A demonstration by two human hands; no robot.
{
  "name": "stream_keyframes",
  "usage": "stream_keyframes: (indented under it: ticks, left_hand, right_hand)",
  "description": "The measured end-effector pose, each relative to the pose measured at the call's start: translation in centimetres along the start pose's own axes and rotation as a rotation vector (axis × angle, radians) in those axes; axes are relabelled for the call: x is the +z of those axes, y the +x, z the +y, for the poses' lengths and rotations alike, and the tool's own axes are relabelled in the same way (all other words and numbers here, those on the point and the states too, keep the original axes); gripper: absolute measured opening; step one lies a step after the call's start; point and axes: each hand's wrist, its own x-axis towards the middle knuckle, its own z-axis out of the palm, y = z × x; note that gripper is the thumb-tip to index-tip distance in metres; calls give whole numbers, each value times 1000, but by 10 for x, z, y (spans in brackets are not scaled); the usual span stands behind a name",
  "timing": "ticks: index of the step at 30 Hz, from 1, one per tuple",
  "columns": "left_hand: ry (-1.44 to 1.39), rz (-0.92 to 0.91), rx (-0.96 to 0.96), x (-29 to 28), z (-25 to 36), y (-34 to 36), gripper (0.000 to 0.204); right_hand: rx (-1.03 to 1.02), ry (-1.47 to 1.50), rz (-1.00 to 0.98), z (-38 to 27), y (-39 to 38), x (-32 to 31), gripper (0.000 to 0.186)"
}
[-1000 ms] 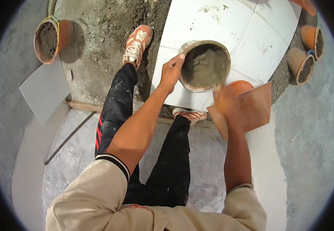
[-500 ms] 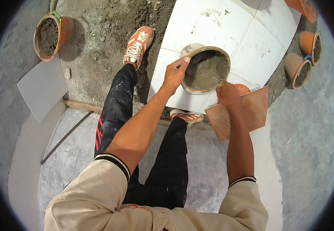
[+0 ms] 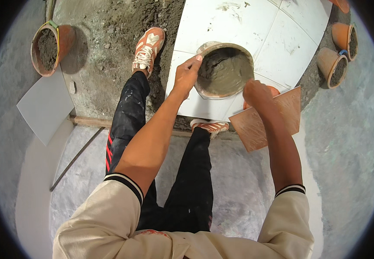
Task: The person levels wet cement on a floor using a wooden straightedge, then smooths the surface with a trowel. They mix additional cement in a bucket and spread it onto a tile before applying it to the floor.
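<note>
My left hand (image 3: 186, 79) grips the left rim of a bucket (image 3: 247, 64) of wet grey mortar (image 3: 224, 73), which sits on white tiles. My right hand (image 3: 257, 93) is closed just beside the bucket's lower right rim; what it holds is hidden. Below that hand lies a reddish-brown square tile (image 3: 287, 113) with a whitish smeared face, and a round orange object (image 3: 274, 90) shows behind it.
White tiles (image 3: 293, 52) border rough dirt (image 3: 105, 30) where my feet rest. A bucket of dark mix (image 3: 59, 52) and a grey tile (image 3: 44, 108) are left. Orange buckets (image 3: 341, 36) stand right. A thin rod (image 3: 77, 157) lies lower left, near a wooden strip (image 3: 85, 122).
My right hand has risen slightly toward the bucket and changed angle, its forearm swinging right. My left hand and the bucket appear a little higher and further left.
</note>
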Motion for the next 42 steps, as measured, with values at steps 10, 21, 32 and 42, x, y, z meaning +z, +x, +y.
stream_keyframes:
  ticks: [10, 21, 32, 42]
  left_hand:
    - [-52, 18, -94, -22, -10, 8, 64]
    - [84, 3, -74, -29, 1, 10, 46]
    - [406, -233, -13, -2, 30, -2, 30]
    - [854, -221, 105, -34, 71, -130, 31]
  right_hand:
    - [164, 1171, -525, -70, -12, 12, 34]
    - [84, 2782, -693, -43, -64, 105, 33]
    - [55, 815, 138, -86, -27, 77, 22]
    - [34, 1409, 267, -93, -226, 161, 36]
